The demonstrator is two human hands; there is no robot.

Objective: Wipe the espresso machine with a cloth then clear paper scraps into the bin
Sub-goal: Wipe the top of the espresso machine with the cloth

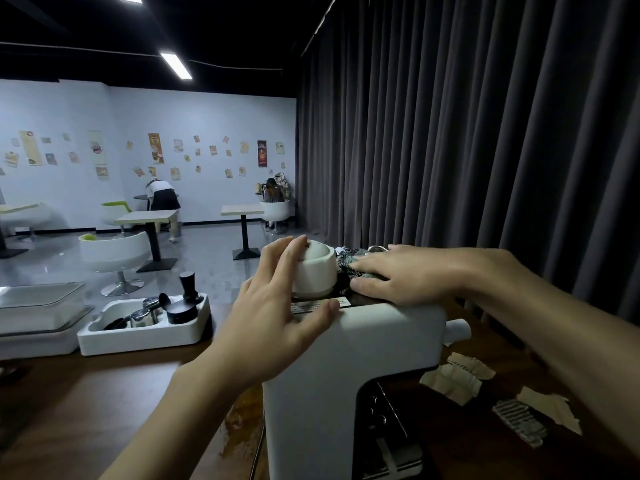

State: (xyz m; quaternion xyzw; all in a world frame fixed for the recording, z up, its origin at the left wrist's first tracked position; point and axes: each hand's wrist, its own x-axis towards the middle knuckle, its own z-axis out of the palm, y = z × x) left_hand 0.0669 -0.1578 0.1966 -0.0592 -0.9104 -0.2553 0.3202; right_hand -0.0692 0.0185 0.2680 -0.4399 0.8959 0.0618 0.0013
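Both grips apart — left hand [277, 323] on espresso machine [311, 410] top edge, right hand [412, 275] flat on cloth [346, 266]

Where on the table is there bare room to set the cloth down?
The table is bare at near left, between the white tray and the espresso machine. Right of the machine, paper scraps crowd it.

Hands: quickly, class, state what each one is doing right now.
Left hand: open, resting on the machine and its cap.
Right hand: open, pressing the cloth flat on the machine.
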